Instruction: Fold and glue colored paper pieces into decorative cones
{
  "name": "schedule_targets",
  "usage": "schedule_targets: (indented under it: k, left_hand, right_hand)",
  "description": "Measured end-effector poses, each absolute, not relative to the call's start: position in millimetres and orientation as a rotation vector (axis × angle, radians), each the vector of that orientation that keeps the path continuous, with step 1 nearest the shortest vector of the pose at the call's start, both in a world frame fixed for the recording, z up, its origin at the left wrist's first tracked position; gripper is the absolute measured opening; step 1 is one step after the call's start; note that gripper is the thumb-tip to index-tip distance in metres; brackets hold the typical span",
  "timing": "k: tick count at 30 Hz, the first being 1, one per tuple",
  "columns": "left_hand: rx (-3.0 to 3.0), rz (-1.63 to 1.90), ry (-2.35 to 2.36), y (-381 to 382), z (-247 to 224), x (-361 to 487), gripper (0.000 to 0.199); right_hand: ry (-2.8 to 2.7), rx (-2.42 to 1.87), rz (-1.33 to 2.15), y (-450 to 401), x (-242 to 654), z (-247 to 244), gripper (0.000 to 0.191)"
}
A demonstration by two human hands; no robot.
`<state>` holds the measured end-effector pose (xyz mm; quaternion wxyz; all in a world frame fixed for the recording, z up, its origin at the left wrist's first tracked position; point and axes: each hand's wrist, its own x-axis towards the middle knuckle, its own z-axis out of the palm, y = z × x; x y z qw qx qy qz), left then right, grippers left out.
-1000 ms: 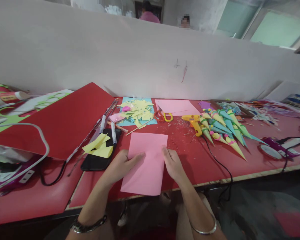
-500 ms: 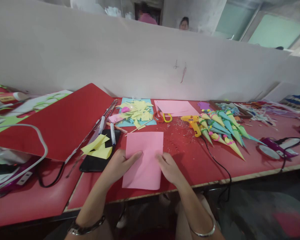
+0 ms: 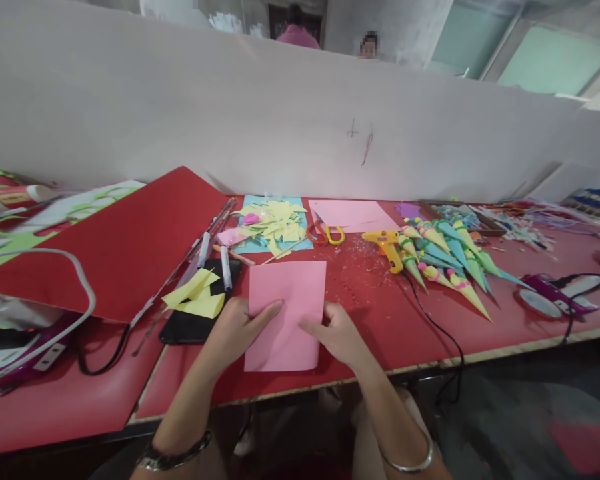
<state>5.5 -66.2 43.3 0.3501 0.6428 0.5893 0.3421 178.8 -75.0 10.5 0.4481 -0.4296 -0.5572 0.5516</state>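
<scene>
A rectangular pink sheet (image 3: 286,340), foam or thick paper, is held above the near edge of the red table. My left hand (image 3: 240,328) grips its left side, thumb on the front face and fingers hidden behind. On the right side my right hand (image 3: 334,332) holds it the same way, its thumb lying farther in on the sheet. Just left of it, yellow scraps (image 3: 200,293) lie on a black flat object (image 3: 183,330), with a white marker (image 3: 225,268) close by.
Behind the sheet are yellow cuttings (image 3: 280,220) on blue, scissors (image 3: 325,233) and a larger pink sheet (image 3: 353,217). A yellow glue gun (image 3: 387,250) with a trailing cord lies beside several yellow and blue cones (image 3: 450,250). A large red board (image 3: 120,247) leans at left.
The pink sheet has shifted up and left slightly. My right thumb has moved inward across its face. My left hand stays nearly where it was.
</scene>
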Motion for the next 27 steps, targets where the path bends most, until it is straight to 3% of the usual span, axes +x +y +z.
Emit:
schedule_targets:
  k: [11,19,27]
  left_hand:
    - [1.895,0.889,1.712,-62.4,42.2,7.6,0.043]
    - [1.537,0.741,1.413,-65.5,44.0,13.2,0.037]
    - [1.361,0.718,1.271,-67.8,39.1,13.9,0.039]
  right_hand:
    - [-1.410,-1.213,1.058,-70.1,181.7,6.7,0.037]
    - [-1.392,-1.239,0.844,-72.4,183.0,8.1,0.034]
    - [-1.325,-1.156,0.971,-72.2,180.7,8.9,0.032]
